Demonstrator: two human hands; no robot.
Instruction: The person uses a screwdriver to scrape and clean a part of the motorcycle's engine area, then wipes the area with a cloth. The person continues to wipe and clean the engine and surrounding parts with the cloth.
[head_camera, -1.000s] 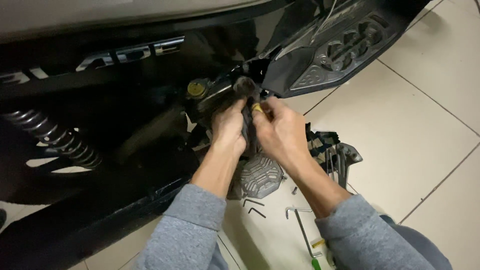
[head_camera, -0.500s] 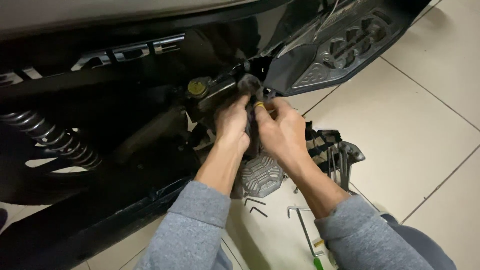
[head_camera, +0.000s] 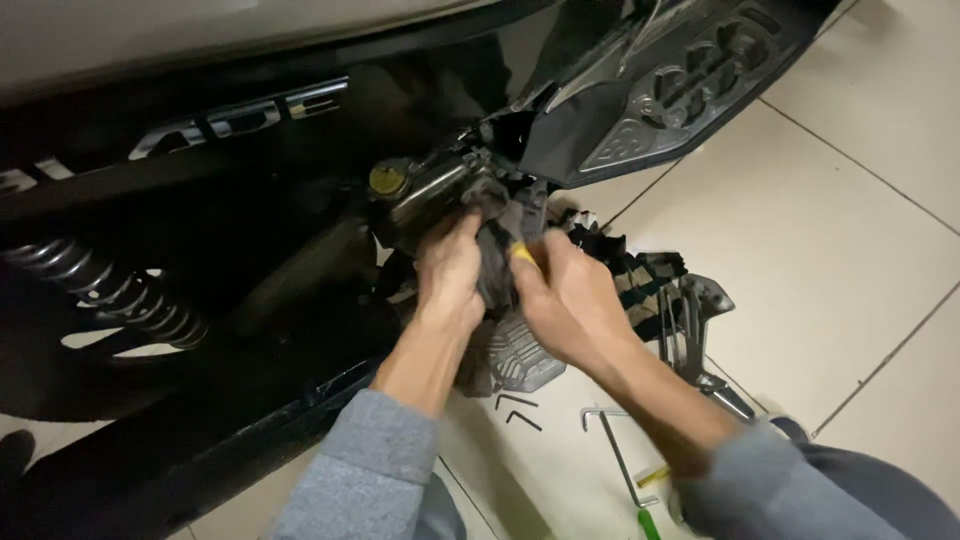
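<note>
A black scooter (head_camera: 200, 190) lies across the upper left, its side panel off and the engine area bare. My left hand (head_camera: 450, 275) and my right hand (head_camera: 565, 300) meet at that opening, both closed on a dark grey rag (head_camera: 497, 240) bunched against the engine parts. A small yellow piece (head_camera: 524, 255) shows at my right fingertips; what it is cannot be told. A yellow round cap (head_camera: 386, 180) sits on the engine just left of my left hand. Grey sleeves cover both forearms.
A grey finned cover (head_camera: 525, 360) lies on the tile floor (head_camera: 830, 260) under my hands. Two small hex keys (head_camera: 518, 408), a long bent metal tool (head_camera: 612, 440) and a green-handled tool (head_camera: 648, 520) lie nearby. The footrest panel (head_camera: 680, 90) and stand (head_camera: 690, 320) are at right. A coil spring (head_camera: 110, 290) shows at left.
Both hands have come slightly down and toward me with the rag; the view has shifted a little. The scooter has not moved.
</note>
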